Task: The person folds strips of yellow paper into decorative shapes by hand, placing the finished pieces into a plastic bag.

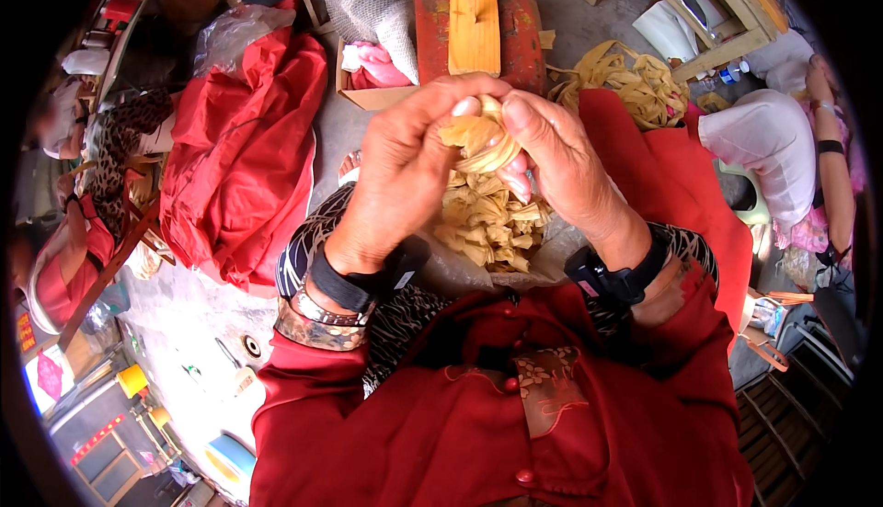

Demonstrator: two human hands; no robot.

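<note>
Between my two hands is a small coiled bundle of pale yellow strips, which look like thin dried plant material or cloth. My left hand pinches it from the left with thumb and fingers. From the right, my right hand grips the same bundle, its thumb pressed near the top. Just beneath lies a heap of folded yellow pieces in a whitish plastic sheet or bag at my lap. The fingers hide part of the bundle's far side.
Ahead, a wooden block lies on a worn red bench. Loose yellow strips sit by red cloth at right. A red sheet and a cardboard box are at left. People sit on both sides.
</note>
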